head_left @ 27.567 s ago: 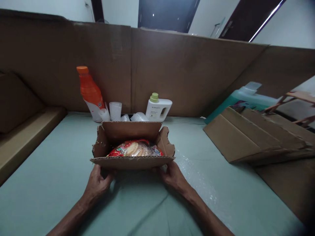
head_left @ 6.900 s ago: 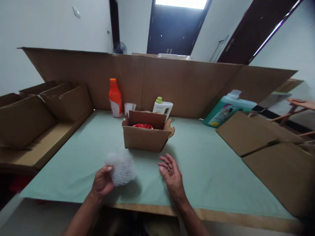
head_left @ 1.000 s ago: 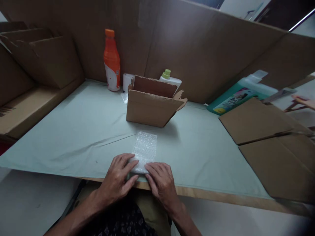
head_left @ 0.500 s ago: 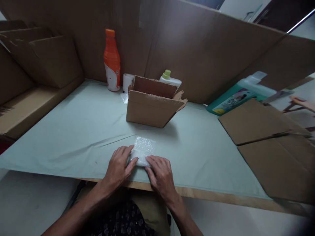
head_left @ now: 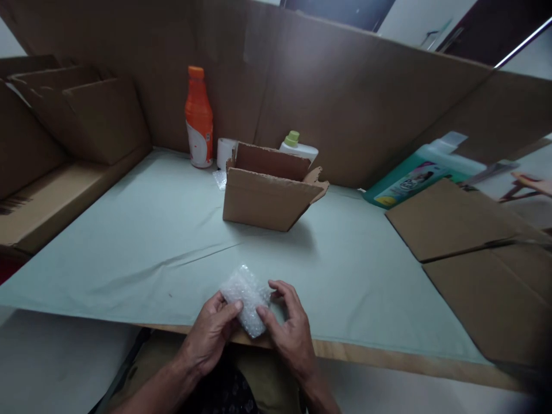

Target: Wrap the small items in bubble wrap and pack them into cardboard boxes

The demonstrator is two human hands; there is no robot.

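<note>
From the head view I see both hands at the near edge of the surface, which is covered in pale green cloth. My left hand and right hand each have their grip closed on 1 small bundle of bubble wrap, fingers curled against its sides; the bundle sits between the 2 hands, lifted just above the cloth near the wooden edge. Beyond it, near the middle of the surface and well apart from the hands, stands an open cardboard box with its flaps up. Behind the box, against the cardboard wall, stand an orange bottle, a white roll and a white bottle with a green cap. To the right lie a teal jug on its side and flattened cardboard sheets.
</note>
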